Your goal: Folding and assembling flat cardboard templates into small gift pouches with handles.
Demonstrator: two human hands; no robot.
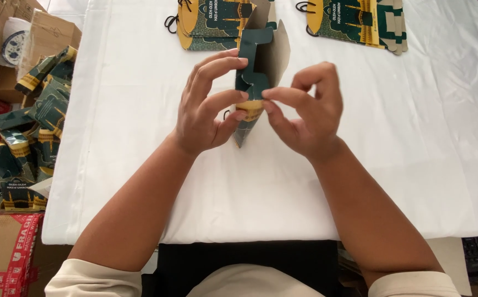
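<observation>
Seen from above, 2 bare forearms reach over a white table (140, 181). The left hand (203, 107) and right hand (308, 110) both pinch a half-folded green and gold box (258, 66), raised just above the table's middle, fingertips gripping its lower edge. Beyond it lie 2 stacks of flat boxes (211, 25) (360, 22). A heap of folded boxes (24, 137) sits off the table's left side.

Bright, even daylight washes the white tablecloth (140, 110), nearly overexposing it toward its far right corner. Shadows under the hands are soft and faint. Focus is sharp at the cloth's centre; its edges bow slightly, and the floor left of it is dimmer.
</observation>
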